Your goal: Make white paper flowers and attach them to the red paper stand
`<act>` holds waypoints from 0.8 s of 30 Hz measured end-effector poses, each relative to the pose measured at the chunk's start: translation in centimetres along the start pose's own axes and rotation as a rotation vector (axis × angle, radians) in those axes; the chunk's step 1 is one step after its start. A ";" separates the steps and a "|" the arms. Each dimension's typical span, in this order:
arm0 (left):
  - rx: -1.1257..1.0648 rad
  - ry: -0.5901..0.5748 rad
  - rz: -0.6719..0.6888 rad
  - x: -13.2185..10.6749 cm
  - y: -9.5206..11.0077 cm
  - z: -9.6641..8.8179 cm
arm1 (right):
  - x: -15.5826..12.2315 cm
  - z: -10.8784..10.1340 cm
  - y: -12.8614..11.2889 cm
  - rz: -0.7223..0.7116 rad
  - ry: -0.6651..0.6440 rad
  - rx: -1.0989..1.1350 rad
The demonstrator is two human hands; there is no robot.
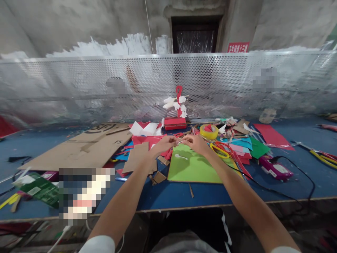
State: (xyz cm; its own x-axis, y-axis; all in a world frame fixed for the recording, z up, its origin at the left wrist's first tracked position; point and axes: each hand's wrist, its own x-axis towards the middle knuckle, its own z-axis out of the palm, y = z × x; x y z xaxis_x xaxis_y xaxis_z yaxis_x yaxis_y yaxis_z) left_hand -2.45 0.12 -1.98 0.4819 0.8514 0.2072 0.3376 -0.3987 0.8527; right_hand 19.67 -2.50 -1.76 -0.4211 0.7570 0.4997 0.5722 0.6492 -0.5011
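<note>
Above the far edge of a lime-green sheet (195, 168), my two hands meet with their fingertips close together. My left hand (166, 143) is closed in a pinch, and so is my right hand (197, 144). A small thin white piece (180, 142), which looks like paper, is between their fingertips; the fingers hide most of it. On the green sheet just below lies a small white cut-out (181, 156) with a rounded head and a thin tail. Behind the hands stands a red box (174, 123) with a red hooked upright (179, 102) bearing white paper flowers (182, 107).
Flat cardboard (79, 147) covers the left. Cardboard scraps (138, 158) lie beside the green sheet. To the right are yellow tape (209, 131), yellow-handled scissors (219, 151), coloured papers (259, 147) and a purple device (276, 168) with a black cable. A perforated metal screen (79, 88) rises behind.
</note>
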 end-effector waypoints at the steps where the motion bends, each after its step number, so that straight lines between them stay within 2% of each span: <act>1: -0.004 -0.006 -0.001 0.0 -0.1 0.0 | 0.0 0.1 0.1 -0.015 0.017 0.027; 4: 0.015 -0.017 -0.001 0.0 0.0 -0.1 | 0.1 0.2 0.3 -0.020 0.030 0.006; 9: 0.051 -0.040 0.020 -0.3 0.5 -0.1 | 0.0 0.1 0.0 0.012 -0.007 -0.198; 13: 0.032 -0.075 0.010 -0.4 0.7 -0.1 | 0.0 0.0 -0.4 0.011 -0.071 -0.255; 20: 0.014 -0.109 0.032 -0.1 0.1 0.0 | 0.0 0.0 -0.7 0.027 -0.088 -0.362; 24: 0.019 -0.148 0.041 -0.4 0.6 -0.1 | 0.0 0.0 -0.7 0.026 -0.098 -0.377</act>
State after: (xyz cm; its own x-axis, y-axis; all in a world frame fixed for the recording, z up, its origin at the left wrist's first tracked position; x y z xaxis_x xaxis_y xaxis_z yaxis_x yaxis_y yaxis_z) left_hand -2.50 -0.40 -1.54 0.6091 0.7752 0.1677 0.3297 -0.4398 0.8354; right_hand 19.28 -2.94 -1.45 -0.4576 0.7882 0.4115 0.7946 0.5702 -0.2085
